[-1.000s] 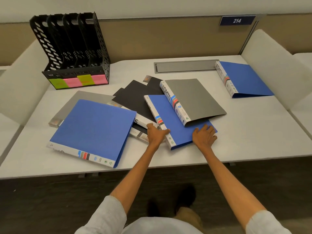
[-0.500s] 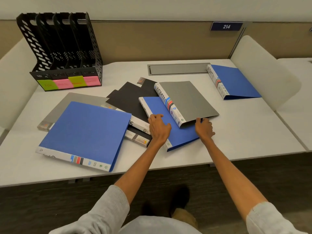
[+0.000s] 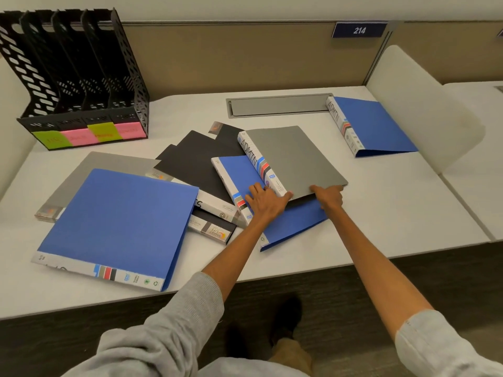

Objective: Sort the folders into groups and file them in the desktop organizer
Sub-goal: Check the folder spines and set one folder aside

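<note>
Blue folder point(image 3: 294, 224) lies nearest, the left hand point(image 3: 268, 202) flat on it with straight fingers, thumb against the spine corner of the grey ADMIN folder point(image 3: 299, 159) stacked on top. Right hand point(image 3: 330, 197) pinches that folder's near edge, which looks slightly raised. Its spine runs away and leftward; the desktop organizer point(image 3: 133, 85) stands far left, on the left arm's side
</note>
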A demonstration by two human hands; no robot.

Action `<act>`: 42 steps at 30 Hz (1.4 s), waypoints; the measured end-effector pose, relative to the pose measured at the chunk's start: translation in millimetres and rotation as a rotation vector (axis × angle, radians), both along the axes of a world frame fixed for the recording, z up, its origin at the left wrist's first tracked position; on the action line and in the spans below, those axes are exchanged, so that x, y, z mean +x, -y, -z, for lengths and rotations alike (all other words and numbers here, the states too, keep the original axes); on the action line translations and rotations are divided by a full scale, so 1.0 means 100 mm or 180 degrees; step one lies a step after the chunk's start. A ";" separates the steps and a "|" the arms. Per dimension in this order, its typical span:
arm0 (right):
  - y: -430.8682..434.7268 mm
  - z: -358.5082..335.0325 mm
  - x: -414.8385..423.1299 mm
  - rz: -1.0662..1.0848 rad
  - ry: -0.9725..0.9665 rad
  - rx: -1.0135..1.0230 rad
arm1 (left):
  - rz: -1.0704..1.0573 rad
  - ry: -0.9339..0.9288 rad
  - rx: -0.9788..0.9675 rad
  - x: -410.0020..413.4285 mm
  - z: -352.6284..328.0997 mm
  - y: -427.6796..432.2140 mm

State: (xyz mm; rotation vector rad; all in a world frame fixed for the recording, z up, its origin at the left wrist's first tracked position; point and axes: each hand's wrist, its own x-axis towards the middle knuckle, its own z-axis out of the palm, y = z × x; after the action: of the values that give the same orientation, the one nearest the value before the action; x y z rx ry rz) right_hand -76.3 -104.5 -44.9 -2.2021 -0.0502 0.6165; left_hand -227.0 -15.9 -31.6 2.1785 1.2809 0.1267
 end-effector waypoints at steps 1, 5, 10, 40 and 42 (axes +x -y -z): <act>-0.01 -0.01 0.01 0.0203 -0.0150 0.0223 | -0.0019 0.0000 -0.0083 0.05 -0.01 0.00; -0.01 -0.08 0.11 0.0609 -0.0826 0.0887 | -0.0299 0.0205 -0.0642 0.21 -0.05 0.00; -0.02 -0.17 0.16 0.0502 -0.1431 0.1157 | -0.0924 0.0877 -0.1451 0.33 -0.09 -0.01; 0.22 -0.56 0.13 -0.0396 -0.1347 0.2125 | -0.0133 0.3462 -0.1501 -0.26 -1.15 -0.46; 0.23 -0.58 0.11 -0.0427 -0.1368 0.2146 | 0.0126 0.3331 -0.1347 -0.29 -1.22 -0.46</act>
State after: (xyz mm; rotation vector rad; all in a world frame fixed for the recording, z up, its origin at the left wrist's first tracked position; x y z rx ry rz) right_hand -65.1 -127.3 12.7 -1.3978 -0.1572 0.9725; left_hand -256.3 30.2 90.8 1.4003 0.5722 0.7810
